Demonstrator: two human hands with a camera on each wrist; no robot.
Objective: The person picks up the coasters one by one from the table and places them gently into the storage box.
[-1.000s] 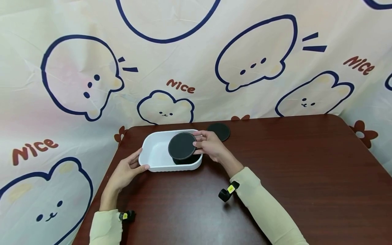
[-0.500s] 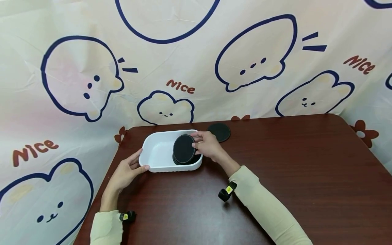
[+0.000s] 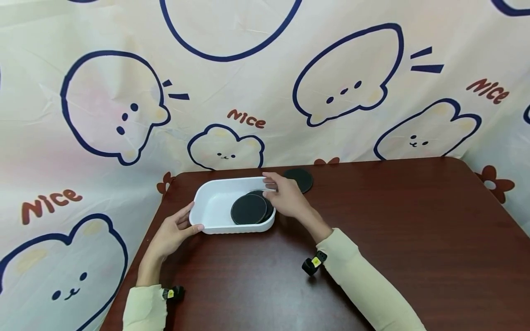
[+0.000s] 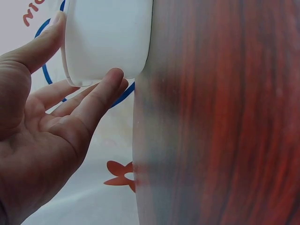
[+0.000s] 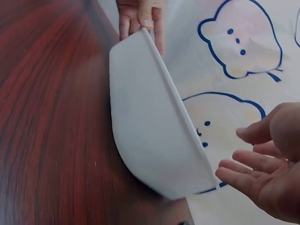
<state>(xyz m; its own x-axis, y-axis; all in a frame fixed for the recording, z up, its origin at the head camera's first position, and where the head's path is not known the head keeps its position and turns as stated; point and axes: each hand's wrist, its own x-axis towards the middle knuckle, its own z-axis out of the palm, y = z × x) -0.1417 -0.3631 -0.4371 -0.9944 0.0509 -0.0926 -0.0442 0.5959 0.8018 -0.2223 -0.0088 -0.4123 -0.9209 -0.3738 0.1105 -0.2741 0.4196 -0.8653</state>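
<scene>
A white rectangular tray [image 3: 210, 204] with rounded corners rests on the table. My left hand [image 3: 170, 233] grips its left end, thumb at the front corner; the left wrist view shows the fingers against the tray's end wall. Black round coasters lie in the tray's right half. The front coaster [image 3: 248, 209] overlaps another coaster [image 3: 269, 208] beneath it. Over the tray's right end hovers my right hand [image 3: 291, 198], holding nothing. Its fingers [image 5: 251, 161] appear spread and apart from the rim in the right wrist view. A further coaster [image 3: 302, 180] lies behind that hand, partly covered.
The brown wooden table [image 3: 372, 239] extends to the right and front. A cartoon-printed curtain [image 3: 265, 82] hangs behind its far edge and along its left side. A small black wrist device [image 3: 313, 263] is strapped over the right sleeve.
The coaster my right hand was holding tilted has been let go and lies in the tray, further front. My right hand has drawn back slightly rightward. The left hand stays on the tray.
</scene>
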